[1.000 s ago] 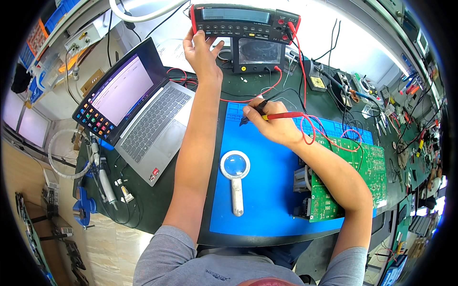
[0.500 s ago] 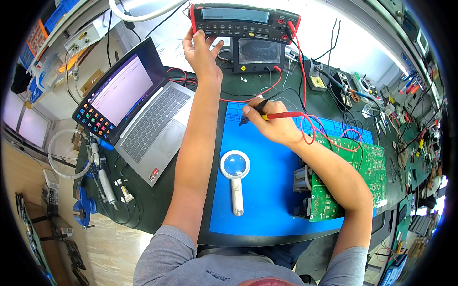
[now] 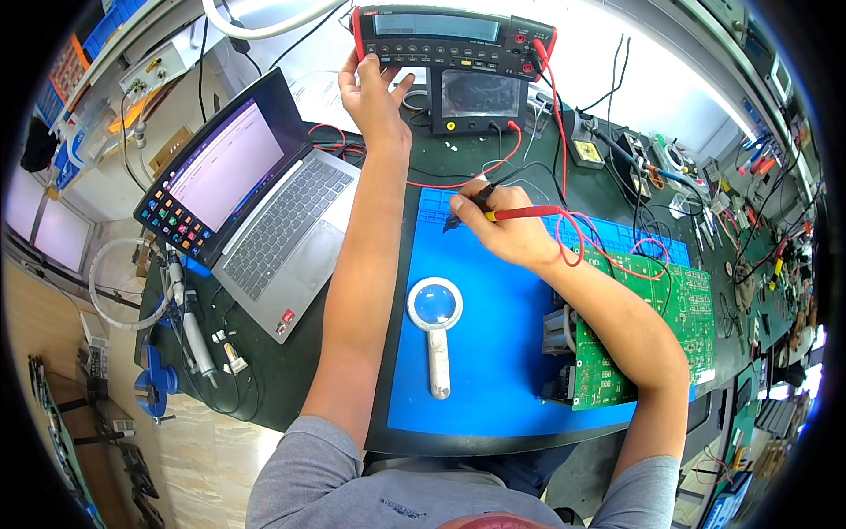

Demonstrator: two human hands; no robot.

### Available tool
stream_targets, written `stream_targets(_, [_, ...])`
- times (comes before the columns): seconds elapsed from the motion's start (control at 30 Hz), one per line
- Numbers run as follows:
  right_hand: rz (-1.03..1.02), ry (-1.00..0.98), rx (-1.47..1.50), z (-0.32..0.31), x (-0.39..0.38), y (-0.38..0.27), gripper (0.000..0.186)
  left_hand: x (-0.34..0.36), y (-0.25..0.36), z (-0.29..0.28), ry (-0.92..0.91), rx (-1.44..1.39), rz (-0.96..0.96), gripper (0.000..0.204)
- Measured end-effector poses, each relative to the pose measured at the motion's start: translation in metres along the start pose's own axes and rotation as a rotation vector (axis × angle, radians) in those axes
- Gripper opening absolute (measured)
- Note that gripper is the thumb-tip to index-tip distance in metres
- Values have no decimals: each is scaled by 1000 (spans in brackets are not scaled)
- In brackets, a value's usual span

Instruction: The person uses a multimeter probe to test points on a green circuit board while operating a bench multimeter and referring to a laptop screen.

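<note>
Currently, the bench multimeter (image 3: 432, 51), black with red ends, sits at the top centre of the frame, a red plug (image 3: 538, 44) seated in its right side. My left hand (image 3: 376, 104) is at its lower-left corner, fingers loosely spread, one fingertip against the front by the buttons; I cannot tell how the fingers behind it bear on the case. My right hand (image 3: 509, 231), mid-frame, is closed around the black probe (image 3: 484, 195) and the red probe (image 3: 526, 212). The black tip points down-left over the upper-left part of the blue mat (image 3: 493, 388); contact cannot be told. Just below the multimeter: a black unit with a grey screen (image 3: 478, 93). Lower centre: a white-rimmed magnifier (image 3: 438, 361), lying on the mat. Right of centre: a green circuit board (image 3: 656, 331), partly under my right forearm. Left of centre: an open laptop (image 3: 300, 231).
</note>
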State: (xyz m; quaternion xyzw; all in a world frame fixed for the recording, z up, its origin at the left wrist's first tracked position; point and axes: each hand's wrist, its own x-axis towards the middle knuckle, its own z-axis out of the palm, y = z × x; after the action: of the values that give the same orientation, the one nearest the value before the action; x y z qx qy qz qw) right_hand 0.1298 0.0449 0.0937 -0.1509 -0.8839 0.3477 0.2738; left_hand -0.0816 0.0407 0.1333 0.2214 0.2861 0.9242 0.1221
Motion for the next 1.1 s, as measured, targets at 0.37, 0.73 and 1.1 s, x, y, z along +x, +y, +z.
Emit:
stream_targets(0.37, [-4,-5,-7,-2,0,-3,31,2,-1,-1,-3,-8,-1,47])
stream_targets(0.73, [-6,-4,-5,-3,0,-4,30,1,-1,0,0,-17,-5,45])
stream_targets(1.1, [-3,-1,-3,-1,0,-2,31,1,1,-1,-13,-2,-1,49])
